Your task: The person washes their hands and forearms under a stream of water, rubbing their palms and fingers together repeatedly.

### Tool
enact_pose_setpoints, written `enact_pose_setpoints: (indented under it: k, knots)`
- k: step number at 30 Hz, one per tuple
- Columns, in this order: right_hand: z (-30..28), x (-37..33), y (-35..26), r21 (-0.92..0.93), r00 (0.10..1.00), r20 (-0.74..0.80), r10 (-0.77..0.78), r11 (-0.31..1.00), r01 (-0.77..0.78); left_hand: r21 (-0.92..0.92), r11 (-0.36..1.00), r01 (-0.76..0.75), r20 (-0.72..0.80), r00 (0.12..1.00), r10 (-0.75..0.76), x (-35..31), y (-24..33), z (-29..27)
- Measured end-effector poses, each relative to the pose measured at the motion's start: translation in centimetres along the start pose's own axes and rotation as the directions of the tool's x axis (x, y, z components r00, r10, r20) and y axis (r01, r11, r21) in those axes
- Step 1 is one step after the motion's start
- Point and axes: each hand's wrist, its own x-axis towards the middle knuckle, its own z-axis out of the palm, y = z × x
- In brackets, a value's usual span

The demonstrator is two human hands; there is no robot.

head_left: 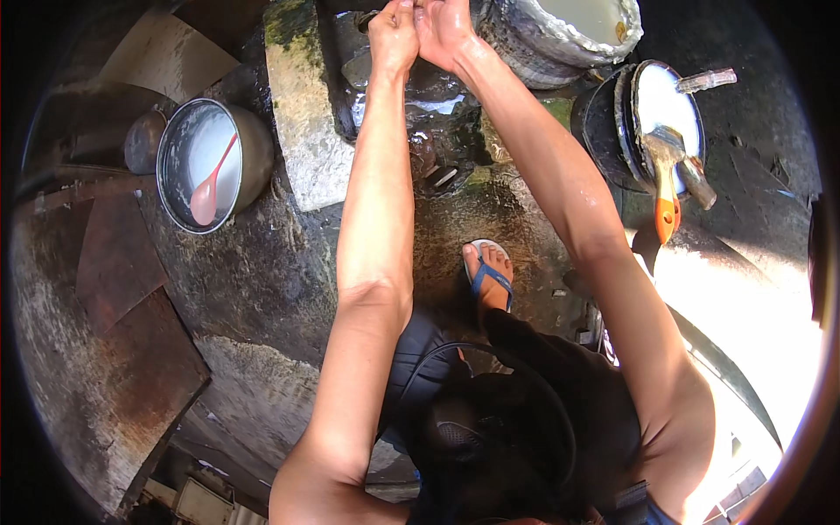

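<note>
My left hand (394, 37) and my right hand (444, 35) meet at the top edge of the head view, both arms stretched forward. The left one's fingers look curled in; anything inside them is hidden. On the right one I see the palm and wrist side, while its fingers are cut off by the picture's edge. Below both hands is a wet, dark basin area (420, 87) with some water and debris. Closest to my right hand stands a large tub (534, 52), its rim crusted white and pale liquid inside.
On the left, a metal pot (258, 162) contains white liquid and a pink spoon (206, 199). A pale mossy slab (306, 114) borders the basin. At right, an orange-handled brush (665, 179) rests across a white-filled bucket (647, 87). My sandalled foot (492, 273) stands on wet ground.
</note>
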Motion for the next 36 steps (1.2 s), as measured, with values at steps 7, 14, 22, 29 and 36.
enact_pose_setpoints:
  k: [7,14,22,29,36]
  knots:
    - [2.0,-1.5,2.2,-0.026,0.971,-0.234,0.051,0.998,-0.059,0.299,0.945,0.130,-0.155,0.984,-0.087,-1.2,1.4,-2.2]
    - [-0.7,-1.1,2.6,-0.211,0.975,-0.207,-0.077,0.977,0.032,0.517,0.856,0.022,-0.318,0.933,0.168,-0.7,1.3,-0.4]
    - [1.9,-2.4,1.5,-0.669,0.952,-0.261,-0.161,0.741,-0.059,0.009,0.999,0.053,-0.330,0.943,-0.047,-0.5,-0.6,-1.9]
    - [3.7,-4.0,3.4,-0.766,0.880,-0.320,-0.351,0.642,-0.022,0.489,0.869,-0.080,-0.401,0.864,0.305,-1.1,0.2,-0.5]
    - [4.5,-3.9,3.0,-0.968,0.940,-0.040,-0.338,0.246,0.047,0.068,0.988,0.139,-0.317,0.942,-0.111,0.4,-3.2,-4.9]
